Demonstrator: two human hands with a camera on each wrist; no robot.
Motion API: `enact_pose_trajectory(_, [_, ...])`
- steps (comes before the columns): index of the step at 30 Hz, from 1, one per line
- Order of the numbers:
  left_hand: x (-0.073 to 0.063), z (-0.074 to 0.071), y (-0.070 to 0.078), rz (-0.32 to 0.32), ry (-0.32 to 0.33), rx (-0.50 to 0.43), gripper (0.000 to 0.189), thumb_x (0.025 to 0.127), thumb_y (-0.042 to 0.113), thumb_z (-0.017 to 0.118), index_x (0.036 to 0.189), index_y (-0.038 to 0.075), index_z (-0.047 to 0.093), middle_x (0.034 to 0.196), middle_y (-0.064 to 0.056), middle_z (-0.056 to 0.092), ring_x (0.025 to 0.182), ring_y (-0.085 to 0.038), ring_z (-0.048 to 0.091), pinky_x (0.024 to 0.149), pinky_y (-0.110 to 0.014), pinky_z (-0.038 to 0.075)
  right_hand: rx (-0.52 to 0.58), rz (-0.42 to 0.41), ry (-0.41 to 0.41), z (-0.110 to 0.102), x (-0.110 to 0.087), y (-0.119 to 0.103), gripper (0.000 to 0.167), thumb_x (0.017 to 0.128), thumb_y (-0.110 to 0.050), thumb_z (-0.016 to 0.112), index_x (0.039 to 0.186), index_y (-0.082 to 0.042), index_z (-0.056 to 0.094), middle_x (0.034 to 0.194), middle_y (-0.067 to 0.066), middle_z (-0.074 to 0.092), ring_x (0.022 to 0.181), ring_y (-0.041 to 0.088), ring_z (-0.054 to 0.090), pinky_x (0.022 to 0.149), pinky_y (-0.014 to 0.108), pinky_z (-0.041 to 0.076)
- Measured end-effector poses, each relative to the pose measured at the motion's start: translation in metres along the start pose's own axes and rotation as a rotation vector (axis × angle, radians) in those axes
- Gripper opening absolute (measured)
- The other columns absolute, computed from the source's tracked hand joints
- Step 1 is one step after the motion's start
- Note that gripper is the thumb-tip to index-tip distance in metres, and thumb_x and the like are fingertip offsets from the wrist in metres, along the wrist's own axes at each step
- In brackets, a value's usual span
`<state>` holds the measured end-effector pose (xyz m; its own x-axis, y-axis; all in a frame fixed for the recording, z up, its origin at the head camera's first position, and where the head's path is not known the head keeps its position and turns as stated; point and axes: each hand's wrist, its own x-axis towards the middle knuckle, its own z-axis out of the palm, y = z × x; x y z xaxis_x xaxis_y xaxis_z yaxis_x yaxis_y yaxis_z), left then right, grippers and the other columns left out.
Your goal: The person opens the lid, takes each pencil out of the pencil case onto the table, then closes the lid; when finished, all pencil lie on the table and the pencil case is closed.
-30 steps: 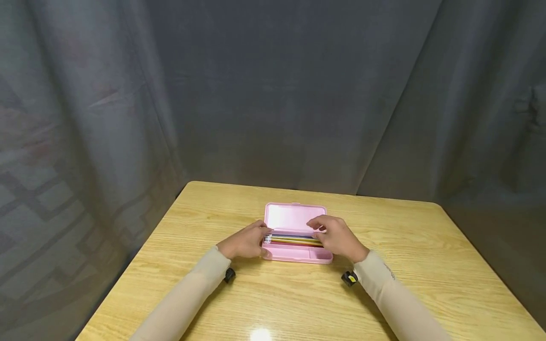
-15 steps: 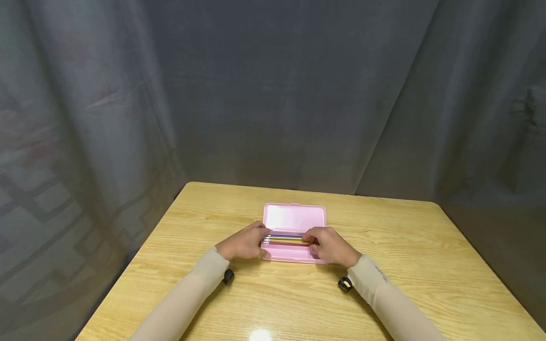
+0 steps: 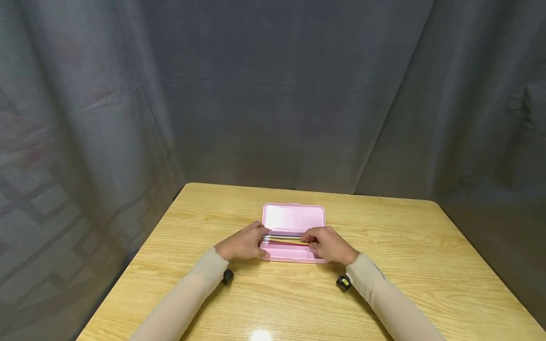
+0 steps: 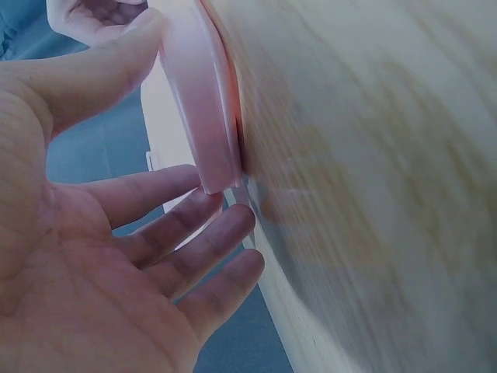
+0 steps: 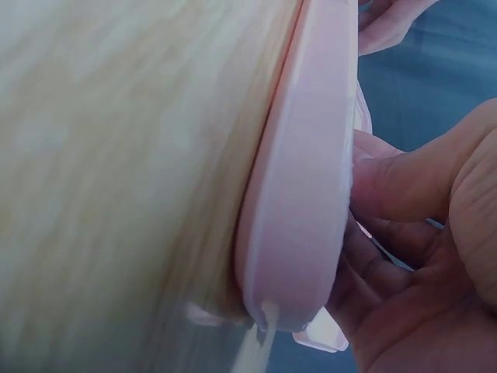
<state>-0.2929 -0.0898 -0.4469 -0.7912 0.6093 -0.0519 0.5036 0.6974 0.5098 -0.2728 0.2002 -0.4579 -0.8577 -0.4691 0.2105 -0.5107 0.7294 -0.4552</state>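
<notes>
A pink pencil case (image 3: 294, 217) lies on the table with its lid folded back. Several pencils (image 3: 286, 240), among them yellow and red ones, lie lengthwise in its rear compartment, with pale ends at the left. My left hand (image 3: 246, 241) holds the case by its left end, thumb at the front wall and the other fingers around the end, as the left wrist view shows. My right hand (image 3: 332, 244) reaches into the right part of the case, its thumb and fingertips pinching a yellow pencil. That hand hides the right ends of the pencils.
The wooden table (image 3: 204, 303) extends around the case on all sides. Dark grey curtains (image 3: 273, 94) hang behind the table and at both sides. A small black wrist device (image 3: 343, 282) sits below the right sleeve.
My right hand has moved left and down into the case, onto the pencils. The yellow pencil now lies slightly slanted. My left hand stays at the case's left end.
</notes>
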Motion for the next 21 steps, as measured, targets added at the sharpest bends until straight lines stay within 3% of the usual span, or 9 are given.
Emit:
enact_pose_trajectory(7, [0.0002, -0.0001, -0.0008, 0.019, -0.007, 0.020, 0.078, 0.084, 0.033, 0.083, 0.147, 0.000, 0.051, 0.141, -0.009, 0.055, 0.128, -0.022, 0.052, 0.113, -0.043, 0.045, 0.056, -0.037, 0.001, -0.0001, 0.0001, 0.0012, 0.034, 0.084, 0.018, 0.062, 0.097, -0.010, 0.076, 0.092, 0.002, 0.075, 0.080, 0.008, 0.065, 0.069, 0.019, 0.053])
enact_pose_trajectory(21, [0.0006, 0.0004, -0.0026, 0.026, -0.011, 0.021, 0.077, 0.085, 0.034, 0.081, 0.148, 0.002, 0.050, 0.138, -0.006, 0.055, 0.127, -0.020, 0.051, 0.112, -0.042, 0.045, 0.033, -0.049, -0.083, -0.0018, 0.0030, 0.0029, 0.030, 0.089, 0.013, 0.061, 0.100, -0.010, 0.076, 0.092, 0.000, 0.071, 0.083, 0.006, 0.060, 0.076, 0.022, 0.054])
